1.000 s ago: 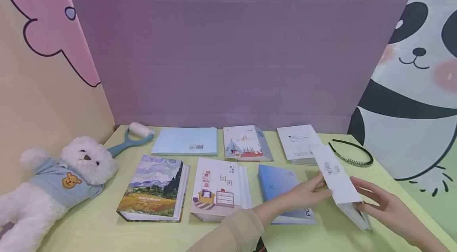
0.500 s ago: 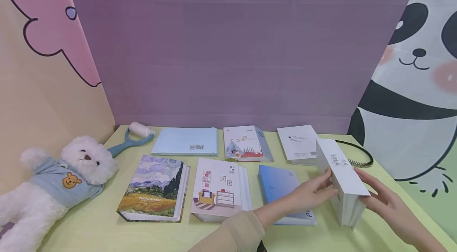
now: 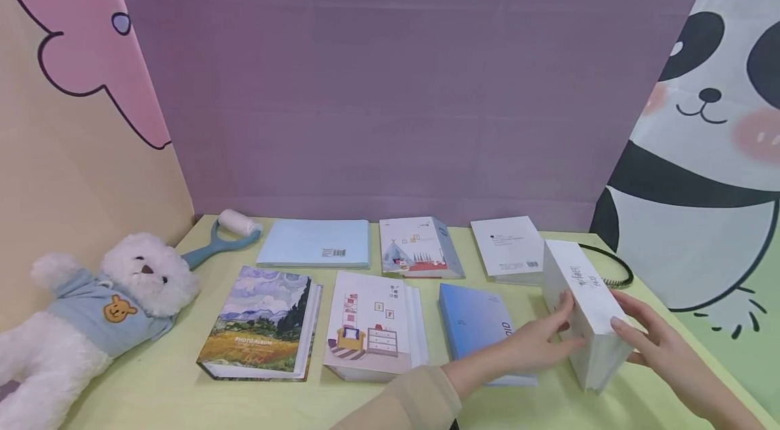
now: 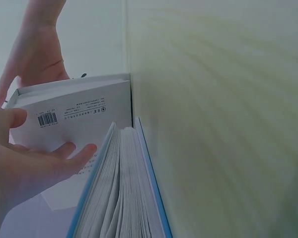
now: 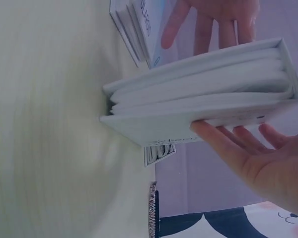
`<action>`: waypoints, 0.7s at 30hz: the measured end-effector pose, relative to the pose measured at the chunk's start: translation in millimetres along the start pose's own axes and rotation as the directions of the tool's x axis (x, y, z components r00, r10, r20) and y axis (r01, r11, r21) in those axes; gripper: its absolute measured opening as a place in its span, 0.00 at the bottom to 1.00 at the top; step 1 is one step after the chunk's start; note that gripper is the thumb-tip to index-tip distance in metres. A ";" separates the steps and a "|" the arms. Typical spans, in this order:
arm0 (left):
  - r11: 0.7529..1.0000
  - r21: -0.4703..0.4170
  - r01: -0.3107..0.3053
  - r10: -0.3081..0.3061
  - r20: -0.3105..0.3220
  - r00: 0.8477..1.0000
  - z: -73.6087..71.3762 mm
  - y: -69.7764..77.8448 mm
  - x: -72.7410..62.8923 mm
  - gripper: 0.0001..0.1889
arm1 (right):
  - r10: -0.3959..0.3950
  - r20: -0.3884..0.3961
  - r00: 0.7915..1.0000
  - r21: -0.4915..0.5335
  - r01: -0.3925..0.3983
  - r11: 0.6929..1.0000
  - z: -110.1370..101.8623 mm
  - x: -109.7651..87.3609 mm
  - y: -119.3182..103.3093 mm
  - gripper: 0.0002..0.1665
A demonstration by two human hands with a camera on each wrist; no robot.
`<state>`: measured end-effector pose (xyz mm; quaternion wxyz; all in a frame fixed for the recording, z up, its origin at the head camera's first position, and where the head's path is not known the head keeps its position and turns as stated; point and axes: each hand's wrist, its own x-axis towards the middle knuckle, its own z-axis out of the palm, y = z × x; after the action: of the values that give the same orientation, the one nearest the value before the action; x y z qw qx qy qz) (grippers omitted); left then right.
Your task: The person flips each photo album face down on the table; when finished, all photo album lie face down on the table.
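A thick white photo album (image 3: 590,301) stands on the yellow table at the right, spine up, with its covers and pages against the tabletop. My left hand (image 3: 539,342) touches its left cover with fairly straight, spread fingers; a barcode shows on that cover in the left wrist view. My right hand (image 3: 664,349) holds the album from the other side, thumb near the spine's close end and fingers along the right cover. In the right wrist view, white pages fill the gap between the covers. A blue album (image 3: 478,321) lies partly under my left forearm.
A landscape photo album (image 3: 258,321) and a furniture-print album (image 3: 372,328) lie left of the blue one. Behind are a pale blue album (image 3: 313,244), a tent-print album (image 3: 420,247) and a white one (image 3: 508,245). A black headband (image 3: 618,264), lint roller (image 3: 225,240) and teddy bear (image 3: 122,301) flank them.
The white album has turned from a tilt to standing spine up, and now leans slightly right. Both hands have followed it; my right thumb has come up by the spine.
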<state>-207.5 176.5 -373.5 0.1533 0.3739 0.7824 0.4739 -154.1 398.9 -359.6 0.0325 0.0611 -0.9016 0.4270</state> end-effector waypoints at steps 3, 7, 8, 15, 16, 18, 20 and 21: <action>1.000 0.000 -0.018 0.018 0.014 1.000 2.6 -1.0 2.0 0.35 | 0.042 -0.028 0.999 -0.048 -0.043 0.998 0.9 -0.9 -3.4 0.34; 0.999 -0.016 -0.029 0.030 0.020 0.999 4.4 -2.2 5.0 0.33 | 0.060 -0.051 0.997 -0.087 -0.065 0.994 0.4 -2.0 -6.5 0.40; 0.999 -0.024 -0.031 0.031 0.021 0.999 4.7 -2.7 5.8 0.33 | 0.056 -0.055 0.997 -0.088 -0.060 0.994 0.0 -2.1 -6.6 0.40; 0.999 -0.051 -0.005 0.008 0.062 0.998 5.7 -4.8 8.3 0.28 | 0.002 -0.048 0.999 -0.015 -0.003 1.000 -8.7 -2.7 0.9 0.39; 0.999 -0.048 0.003 0.000 0.071 0.997 6.0 -4.5 8.2 0.27 | -0.004 -0.041 0.999 -0.007 0.003 1.000 -10.3 -3.2 2.2 0.39; 0.999 -0.039 0.019 -0.016 0.090 0.996 6.8 -4.0 7.9 0.26 | -0.006 -0.030 1.000 -0.008 0.006 1.000 -13.3 -4.2 4.1 0.39; 1.000 -0.006 0.020 -0.019 0.106 0.994 7.3 -4.2 8.0 0.24 | -0.008 -0.023 1.000 -0.030 0.007 1.000 -16.3 -5.5 4.6 0.38; 1.000 0.016 0.012 -0.014 0.113 0.994 7.3 -4.5 8.3 0.23 | 0.005 -0.017 1.000 -0.042 -0.006 0.999 -18.1 -5.9 4.0 0.38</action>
<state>-210.8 185.9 -380.2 0.1974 0.3961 0.7785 0.4451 -148.7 415.9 -351.8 0.0401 0.0544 -0.9102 0.4085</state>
